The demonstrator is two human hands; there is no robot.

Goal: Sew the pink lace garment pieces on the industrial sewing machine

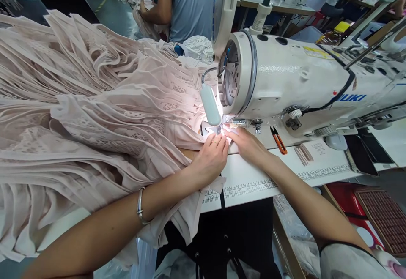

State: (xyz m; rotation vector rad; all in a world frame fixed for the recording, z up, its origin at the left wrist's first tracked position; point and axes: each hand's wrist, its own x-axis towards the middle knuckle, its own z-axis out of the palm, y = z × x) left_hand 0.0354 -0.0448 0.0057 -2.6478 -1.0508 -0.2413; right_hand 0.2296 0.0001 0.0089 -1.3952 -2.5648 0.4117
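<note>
Pale pink lace-panelled fabric [139,114] lies in a big pleated pile left of the sewing machine [279,76]. One edge of it runs under the needle area, lit by a small lamp [211,105]. My left hand [211,158], with a ring and a bracelet, pinches the fabric just in front of the presser foot [218,129]. Close beside it, my right hand [247,143] grips the fabric edge from the right, its fingertips almost touching the left ones. The hands partly hide the piece between them.
Orange-handled thread snips [279,140] lie on the machine bed, right of my hands. Further right are narrow fabric strips [303,154] and a dark phone-like slab [361,154]. A printed ruler [250,188] runs along the table's front edge. A co-worker in blue [190,8] is beyond the pile.
</note>
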